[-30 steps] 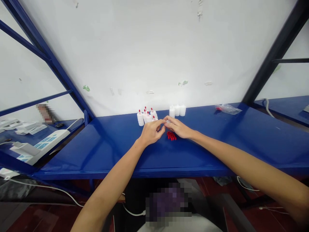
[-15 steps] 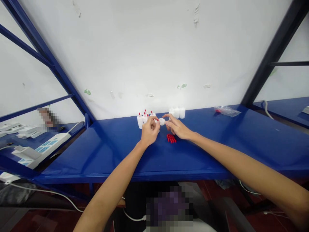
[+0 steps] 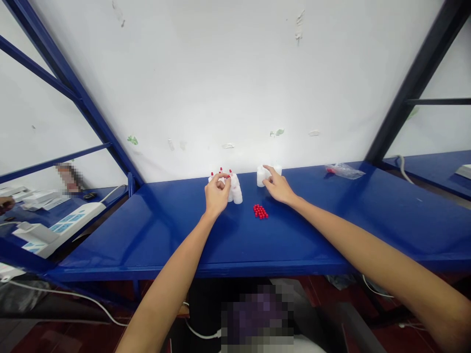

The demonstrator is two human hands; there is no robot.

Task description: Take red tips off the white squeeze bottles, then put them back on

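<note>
My left hand [image 3: 218,194] is at the group of small white bottles with red tips [image 3: 236,186], its thumb and fingers pinched at a red tip. The fingers partly cover the bottle held there. To the right, my right hand [image 3: 278,188] reaches in with thumb and index finger apart, beside a plain white bottle [image 3: 261,176] in the back group. It partly hides the other bottles of that group. Between the hands and nearer to me lies a tight cluster of small red caps [image 3: 260,212] on the blue table [image 3: 294,240].
A clear plastic bag with something red inside [image 3: 346,171] lies at the back right. At the left stand a white power strip [image 3: 69,226] and white boxes [image 3: 42,196] on a neighbouring table, with another person's hand [image 3: 6,204] at the edge. White wall behind.
My left hand has moved left to the red-tipped bottles with the white bottle it held between both hands. My right hand has let go and shifted right to the plain bottles.
</note>
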